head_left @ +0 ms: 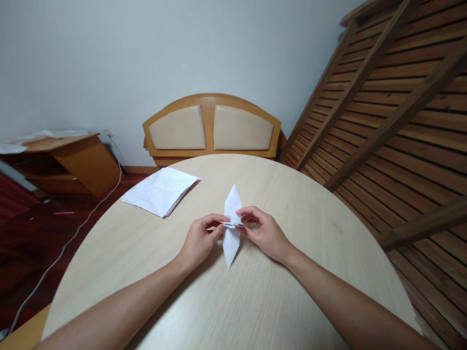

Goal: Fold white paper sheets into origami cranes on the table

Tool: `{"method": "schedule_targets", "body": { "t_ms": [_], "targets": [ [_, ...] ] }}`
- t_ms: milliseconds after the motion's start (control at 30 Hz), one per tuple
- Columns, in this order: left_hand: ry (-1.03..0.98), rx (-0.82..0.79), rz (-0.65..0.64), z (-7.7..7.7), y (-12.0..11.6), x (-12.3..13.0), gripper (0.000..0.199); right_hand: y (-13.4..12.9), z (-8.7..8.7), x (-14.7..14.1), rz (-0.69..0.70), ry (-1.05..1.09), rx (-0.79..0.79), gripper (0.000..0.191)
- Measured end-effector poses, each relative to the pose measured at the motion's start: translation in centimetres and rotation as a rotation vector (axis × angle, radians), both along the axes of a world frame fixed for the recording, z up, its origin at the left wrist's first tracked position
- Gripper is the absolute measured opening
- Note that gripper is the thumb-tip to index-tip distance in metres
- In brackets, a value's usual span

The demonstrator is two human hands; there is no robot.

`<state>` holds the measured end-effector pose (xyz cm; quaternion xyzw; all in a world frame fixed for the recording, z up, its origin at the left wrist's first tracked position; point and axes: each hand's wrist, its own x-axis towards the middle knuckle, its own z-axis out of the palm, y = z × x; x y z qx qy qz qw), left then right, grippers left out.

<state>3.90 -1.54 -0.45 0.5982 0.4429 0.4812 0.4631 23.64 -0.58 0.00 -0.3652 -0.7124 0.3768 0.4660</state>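
A folded piece of white paper (232, 240) is between my hands over the middle of the table, with one pointed flap toward the far side and another toward me. At its narrow pleated middle, my left hand (202, 238) pinches the left edge between thumb and fingers. From the other side my right hand (265, 233) grips the right edge of the same folds, its index finger resting on top. Fingertips hide parts of the folds.
A stack of white paper sheets (160, 191) lies on the round pale wooden table (292, 301), left of my hands. Behind the table stands a padded headboard (208, 127). Slatted wooden panels (394, 112) lean at the right. A wooden cabinet (78, 163) and a white cable (69, 243) are at the left.
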Motion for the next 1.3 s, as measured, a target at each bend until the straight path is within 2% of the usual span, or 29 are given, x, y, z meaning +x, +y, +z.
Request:
{"method": "schedule_targets", "body": {
  "t_ms": [100, 233, 400, 500, 700, 867, 967, 1133, 1300],
  "targets": [
    [-0.034, -0.045, -0.030, -0.04, -0.04, 0.14, 0.023, 0.12, 0.14, 0.14, -0.001, -0.020, 0.050, 0.007],
    [-0.056, -0.026, -0.062, -0.31, 0.01, 0.18, 0.027, 0.36, -0.05, 0.24, -0.052, -0.003, 0.017, 0.004],
    [-0.028, 0.067, -0.068, -0.60, 0.01, 0.14, 0.025, 0.48, -0.55, 0.08, -0.039, 0.086, -0.164, 0.020],
    [0.015, 0.098, -0.052, -0.59, -0.02, 0.05, 0.018, 0.41, -0.68, -0.04, -0.004, 0.112, -0.233, 0.022],
    [0.078, 0.081, 0.035, -0.50, -0.03, -0.17, 0.016, 0.11, -0.34, -0.07, 0.039, 0.054, -0.181, 0.020],
    [0.090, 0.090, 0.069, -0.31, -0.06, -0.12, 0.018, -0.12, -0.25, 0.05, 0.048, 0.042, -0.131, 0.046],
    [0.094, 0.101, 0.071, -0.20, -0.12, -0.07, 0.018, -0.21, -0.18, 0.08, 0.071, 0.041, -0.150, 0.054],
    [0.098, 0.111, 0.038, -0.08, -0.31, 0.03, 0.015, -0.31, 0.22, -0.04, 0.119, 0.033, -0.180, 0.035],
    [0.117, 0.119, 0.005, 0.14, -0.47, 0.18, 0.016, -0.11, 0.07, 0.04, 0.091, 0.048, -0.188, 0.022]
  ]
}}
